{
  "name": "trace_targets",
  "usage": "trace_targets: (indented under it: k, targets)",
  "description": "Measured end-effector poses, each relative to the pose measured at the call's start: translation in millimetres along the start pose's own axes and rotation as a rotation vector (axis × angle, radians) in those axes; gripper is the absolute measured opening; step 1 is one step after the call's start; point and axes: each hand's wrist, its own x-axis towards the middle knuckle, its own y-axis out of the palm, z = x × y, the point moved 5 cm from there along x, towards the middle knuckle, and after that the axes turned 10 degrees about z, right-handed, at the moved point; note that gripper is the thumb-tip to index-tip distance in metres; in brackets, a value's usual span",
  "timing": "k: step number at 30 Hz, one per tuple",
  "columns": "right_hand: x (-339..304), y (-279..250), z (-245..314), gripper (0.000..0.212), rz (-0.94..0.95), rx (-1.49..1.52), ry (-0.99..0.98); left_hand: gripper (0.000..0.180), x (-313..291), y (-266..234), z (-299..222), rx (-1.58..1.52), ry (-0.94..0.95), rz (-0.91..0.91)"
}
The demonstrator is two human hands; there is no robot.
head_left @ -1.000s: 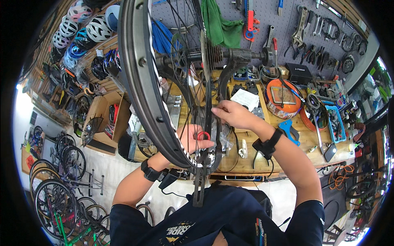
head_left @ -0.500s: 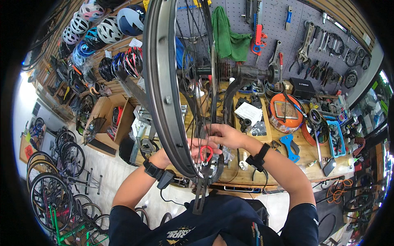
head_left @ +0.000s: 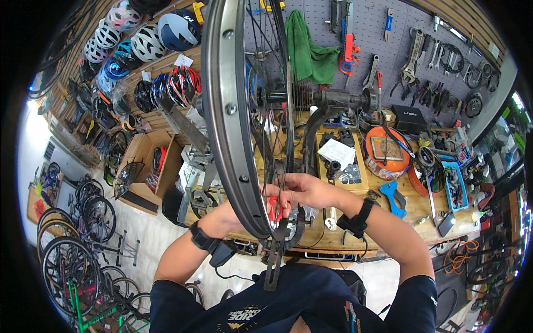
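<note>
A bicycle wheel with a bare grey rim [head_left: 221, 105] stands upright in a dark truing stand [head_left: 316, 125], seen nearly edge-on. At the wheel's lower part, behind the rim, my left hand [head_left: 270, 191] is closed on a red spoke wrench [head_left: 275, 210] by the spokes. The rim hides much of that hand. My right hand [head_left: 313, 190] reaches in from the other side, fingers curled and closed among the spokes, its thumb close to the wrench. Whether it pinches a spoke is hidden. The slotted metal arm [head_left: 272, 272] of the stand points toward my chest.
On the wooden bench [head_left: 377, 222] lie a blue plastic tool [head_left: 393, 198], an orange round tin [head_left: 383, 145] and a light-blue tray [head_left: 455, 187]. Tools and a green cloth [head_left: 311, 50] hang on the pegboard. Helmets, a cardboard box [head_left: 145, 166] and bicycles are at the left.
The wheel has turned a little, its spoke nipples sitting elsewhere along the rim. The red spoke wrench has swung from face-on to narrower. My right hand has shifted slightly right and down.
</note>
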Motion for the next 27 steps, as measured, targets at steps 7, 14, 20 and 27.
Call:
trace_targets:
  k: [7,14,20,27]
  targets:
    - [2,-13,-15,0.038,-0.111,-0.183,0.045,0.017,5,-7,0,0.436,-0.182,-0.338]
    - [5,-18,-20,0.031,-0.108,-0.319,0.098,0.029,8,-2,-2,0.633,-0.184,-0.344]
    - [3,-9,-13,0.024,-0.134,-0.254,0.031,0.032,7,6,-6,0.678,-0.127,-0.339]
    - [4,-14,-19,0.019,-0.125,-0.338,-0.034,0.031,15,9,-5,0.527,-0.089,-0.254]
